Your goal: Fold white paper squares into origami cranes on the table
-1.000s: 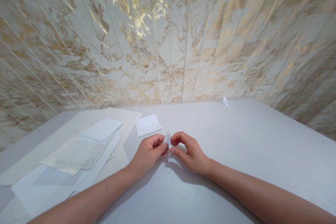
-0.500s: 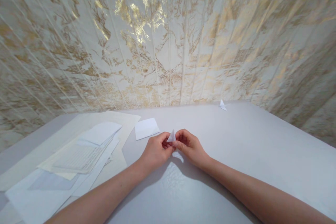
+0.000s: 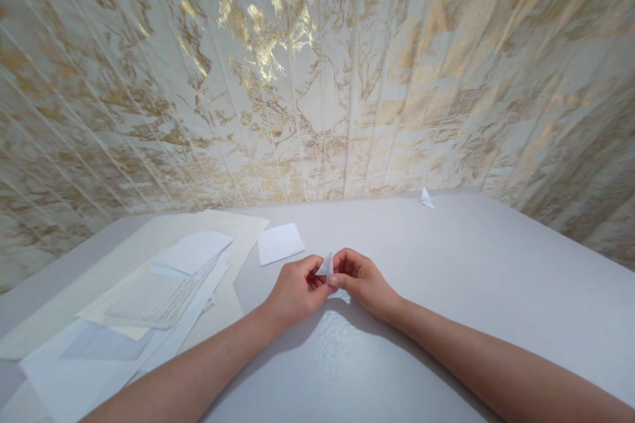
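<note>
A small folded white paper [image 3: 326, 266] stands up between my two hands, its pointed tip showing above the fingers. My left hand [image 3: 296, 285] pinches it from the left side. From the right, the thumb and fingers of my right hand [image 3: 362, 281] are closed on the same paper. The paper's lower part is mostly hidden by the fingertips. Both hands are just above the white table [image 3: 446, 264].
Behind my left hand lies a white paper piece [image 3: 281, 243]. A pile of loose sheets, some with writing [image 3: 151, 301], covers the table's left side. Near the back edge stands another small folded paper [image 3: 426, 199]. A gold-patterned wall covering [image 3: 317, 92] rises behind.
The folded paper has turned slightly between my fingers, and less of its lower part shows. My fingertips have come closer together. The whole view has shifted a little.
</note>
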{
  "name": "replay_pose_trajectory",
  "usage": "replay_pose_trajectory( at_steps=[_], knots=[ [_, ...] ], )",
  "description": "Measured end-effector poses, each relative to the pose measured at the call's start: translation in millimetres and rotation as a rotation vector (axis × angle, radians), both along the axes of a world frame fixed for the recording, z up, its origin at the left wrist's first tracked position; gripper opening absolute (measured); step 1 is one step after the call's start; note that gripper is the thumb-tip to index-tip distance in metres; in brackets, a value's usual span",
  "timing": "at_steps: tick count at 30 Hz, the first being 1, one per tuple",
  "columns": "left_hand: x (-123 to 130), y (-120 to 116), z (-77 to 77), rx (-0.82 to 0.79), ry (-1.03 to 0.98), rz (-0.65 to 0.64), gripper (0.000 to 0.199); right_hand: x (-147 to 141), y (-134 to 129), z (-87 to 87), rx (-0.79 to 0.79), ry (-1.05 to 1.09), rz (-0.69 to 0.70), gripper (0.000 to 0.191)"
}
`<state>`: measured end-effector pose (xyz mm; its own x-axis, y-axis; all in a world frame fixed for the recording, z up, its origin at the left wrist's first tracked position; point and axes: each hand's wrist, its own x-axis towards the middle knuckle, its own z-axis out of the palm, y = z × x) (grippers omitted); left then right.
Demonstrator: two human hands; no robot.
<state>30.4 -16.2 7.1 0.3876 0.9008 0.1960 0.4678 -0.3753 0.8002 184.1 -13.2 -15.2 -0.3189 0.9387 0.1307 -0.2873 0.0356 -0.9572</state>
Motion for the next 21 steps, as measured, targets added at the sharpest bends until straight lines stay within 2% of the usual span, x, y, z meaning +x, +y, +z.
replay_pose_trajectory(
  at_steps=[12,21],
  knots=[
    [-1.2,-1.3,-4.4,0.020,0.013,0.003,0.015,1.9,-0.8,2.9,-0.067,0.000,-0.014,0.032],
    [-4.0,1.1,-1.4,-0.051,-0.076,-0.062,0.010,5.5,-0.7,4.5,-0.038,-0.062,-0.021,0.032]
  ],
)
